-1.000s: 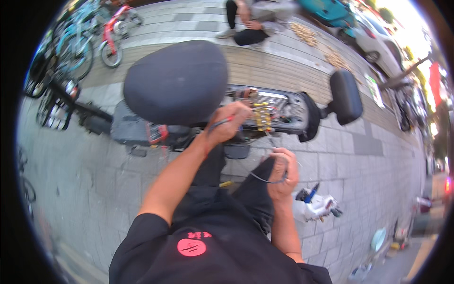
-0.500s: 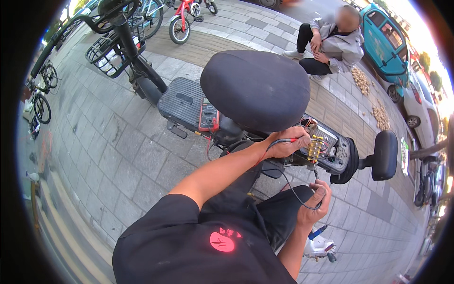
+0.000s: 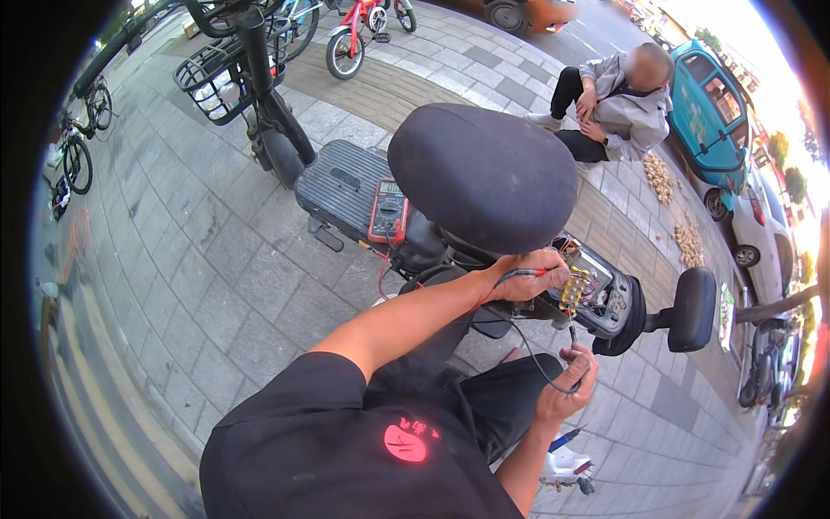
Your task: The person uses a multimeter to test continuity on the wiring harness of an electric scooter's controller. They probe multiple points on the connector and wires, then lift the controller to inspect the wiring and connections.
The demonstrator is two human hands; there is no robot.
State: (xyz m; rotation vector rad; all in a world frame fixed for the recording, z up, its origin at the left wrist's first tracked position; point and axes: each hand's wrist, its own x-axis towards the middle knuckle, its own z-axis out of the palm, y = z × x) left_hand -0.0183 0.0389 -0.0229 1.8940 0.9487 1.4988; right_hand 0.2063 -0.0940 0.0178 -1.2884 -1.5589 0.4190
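Observation:
My left hand point(image 3: 534, 273) is closed round a red test probe point(image 3: 524, 272), its tip at the yellow terminal block point(image 3: 571, 292) in the scooter's opened rear compartment. From just below, my right hand point(image 3: 566, 385) pinches a black test probe point(image 3: 573, 330) pointing up at the block's lower end. Whether either tip makes contact is too small to tell. A black lead point(image 3: 529, 342) loops by my right hand. The red multimeter point(image 3: 389, 211) rests on the footboard point(image 3: 339, 182) of the electric scooter. Left of the compartment, the black seat point(image 3: 484, 177) partly covers the scooter body.
A black backrest point(image 3: 692, 310) juts from the scooter's rear. Beyond the scooter, a person in a grey jacket point(image 3: 635, 117) sits near small tan piles point(image 3: 688, 246). A white object with a blue-handled tool point(image 3: 565, 439) lies by my right forearm. Steps point(image 3: 104, 398) run along the left.
The view has shifted slightly, so the scooter appears a little lower. Both hands keep their probes at the terminal block, with little movement relative to it.

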